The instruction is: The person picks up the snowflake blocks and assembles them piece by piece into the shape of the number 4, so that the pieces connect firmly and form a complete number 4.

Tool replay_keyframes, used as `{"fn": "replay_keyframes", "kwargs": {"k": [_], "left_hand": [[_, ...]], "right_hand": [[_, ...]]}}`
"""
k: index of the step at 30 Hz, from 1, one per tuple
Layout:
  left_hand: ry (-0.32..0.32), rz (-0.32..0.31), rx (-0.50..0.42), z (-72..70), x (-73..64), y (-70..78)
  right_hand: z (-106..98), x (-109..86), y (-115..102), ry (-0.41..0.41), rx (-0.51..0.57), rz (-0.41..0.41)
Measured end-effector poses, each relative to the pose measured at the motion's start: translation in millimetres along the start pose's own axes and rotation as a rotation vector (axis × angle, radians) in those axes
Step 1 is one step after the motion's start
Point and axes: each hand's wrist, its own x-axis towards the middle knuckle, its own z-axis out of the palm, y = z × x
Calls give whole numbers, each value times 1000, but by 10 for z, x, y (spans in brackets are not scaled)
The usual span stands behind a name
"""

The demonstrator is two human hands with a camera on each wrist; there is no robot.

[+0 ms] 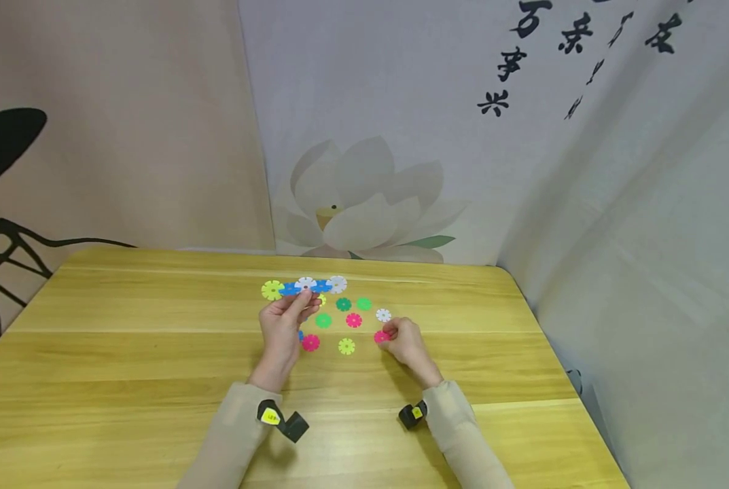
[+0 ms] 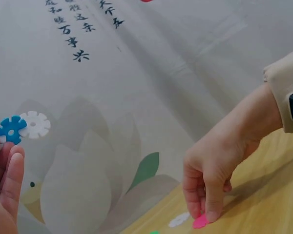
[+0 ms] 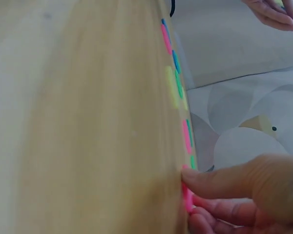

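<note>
Head view: your left grip (image 1: pixel 282 327) holds a strip of joined discs (image 1: pixel 305 282) aloft, while your right grip (image 1: pixel 406 341) pinches a pink disc (image 1: pixel 380 336) at the surface (image 1: pixel 156 373).

Both forearms extend forward and converge slightly. The left forearm (image 1: pixel 228 431) leads to the left grip (image 1: pixel 280 331), raised higher and farther forward, thumb pressed against the fingers. The right forearm (image 1: pixel 469 438) angles inward to the right grip (image 1: pixel 408 345), held low, its fingers directed downward and its thumb (image 3: pixel 219 182) and fingertips drawn together in a pinch.
</note>
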Motion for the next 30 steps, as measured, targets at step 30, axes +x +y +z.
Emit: {"fn": "replay_keyframes", "kwargs": {"k": [30], "left_hand": [[8, -16, 34, -50, -6, -46]], "right_hand": [[-231, -19, -507, 31, 791, 122]]}}
